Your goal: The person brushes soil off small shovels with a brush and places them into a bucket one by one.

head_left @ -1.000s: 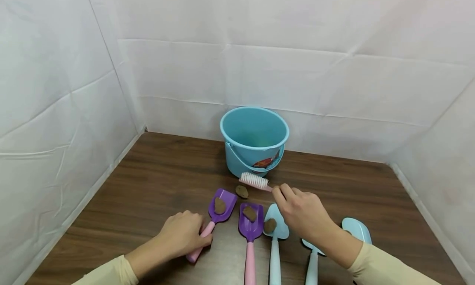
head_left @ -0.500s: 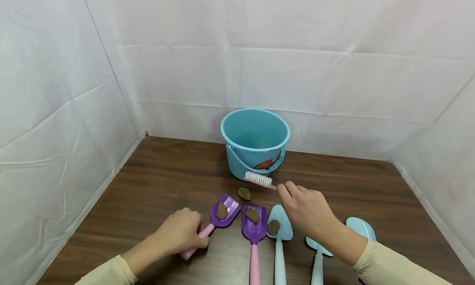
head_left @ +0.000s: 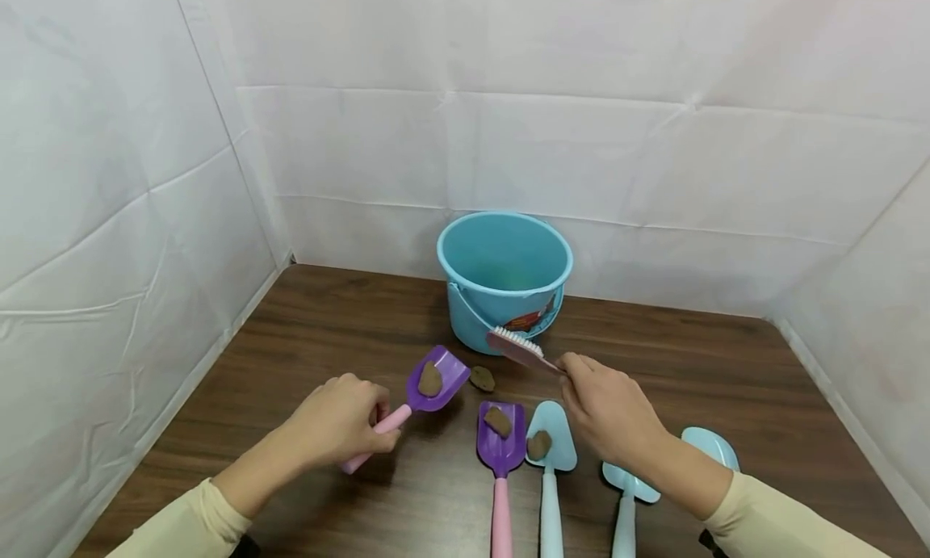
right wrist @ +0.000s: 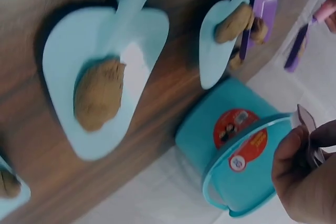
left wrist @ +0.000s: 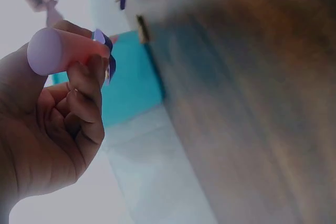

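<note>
My left hand (head_left: 337, 421) grips the pink handle of a purple toy shovel (head_left: 454, 371), raised over the table with a brown lump (head_left: 430, 379) on its blade. In the left wrist view, fingers and thumb wrap round the handle (left wrist: 47, 51). My right hand (head_left: 613, 404) holds a pink brush (head_left: 514, 350) by its handle, white bristles upward, in front of the blue bucket (head_left: 472, 320). Another brown lump (head_left: 482, 379) lies on the table just beyond the raised shovel. A second purple shovel (head_left: 501, 453) rests between the hands, also bearing a brown lump (head_left: 497, 421).
Light blue shovels (head_left: 554, 429) lie to the right, partly under my right forearm; in the right wrist view one carries a large brown lump (right wrist: 100, 95). The bucket's handle hangs down in front. White sheeting (head_left: 349, 146) encloses the wooden table (head_left: 349, 308) behind and at both sides.
My left hand has lifted the purple shovel off the table with its lump, raising it toward the bucket. The brush has tilted and shifted slightly right.
</note>
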Motion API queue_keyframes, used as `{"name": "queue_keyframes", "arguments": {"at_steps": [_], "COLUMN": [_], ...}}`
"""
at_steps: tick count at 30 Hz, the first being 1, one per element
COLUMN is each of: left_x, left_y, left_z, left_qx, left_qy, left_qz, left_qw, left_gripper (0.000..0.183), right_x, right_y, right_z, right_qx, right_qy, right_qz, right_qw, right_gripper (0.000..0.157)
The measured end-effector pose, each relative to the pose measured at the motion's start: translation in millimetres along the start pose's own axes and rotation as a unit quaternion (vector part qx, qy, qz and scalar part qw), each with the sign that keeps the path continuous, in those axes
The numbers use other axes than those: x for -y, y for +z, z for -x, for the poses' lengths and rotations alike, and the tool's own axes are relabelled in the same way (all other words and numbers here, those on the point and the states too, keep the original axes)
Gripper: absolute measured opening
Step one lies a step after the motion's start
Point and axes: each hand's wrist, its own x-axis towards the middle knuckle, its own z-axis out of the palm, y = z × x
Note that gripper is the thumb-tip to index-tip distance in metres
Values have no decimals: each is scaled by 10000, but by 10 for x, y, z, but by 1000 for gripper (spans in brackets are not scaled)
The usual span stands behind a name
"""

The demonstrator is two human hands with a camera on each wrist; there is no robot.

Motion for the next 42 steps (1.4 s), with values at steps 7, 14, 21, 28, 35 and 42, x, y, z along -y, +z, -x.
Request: {"name": "queue_keyframes", "arguments": {"at_steps": [7, 14, 21, 28, 35, 42], "left_x": [-51, -115, -177, -172, -192, -194], "left_y": [-121, -92, -66, -59, -48, -50], "left_z": [-45, -50, -74, -34, -28, 4], "left_qx": [-236, -270, -414, -482, -545, -377], "left_qy": [230, 256, 447, 364, 212, 0], "left_qz": [29, -102, -107, -181, -164, -90], "left_qw": [9995, 9993, 9981, 9980, 9982, 9992], "left_gripper": [25, 25, 27, 26, 24, 22], "right_x": [122, 361, 563, 661, 722, 681], "right_y": [28, 157, 213, 274, 301, 352], "right_z": [42, 51, -17, -39, -48, -120], "right_qx": [1478, 2453, 2501, 2525, 2844, 2637], "right_qy": [1014, 1324, 975, 877, 1392, 1355], "right_qz": [-2933, -5342, -4688, -4339, -5175, -4589], "right_qw": [9391, 7981, 8415, 8604, 7949, 8376], "right_gripper": [18, 28, 28, 24, 26, 30]}}
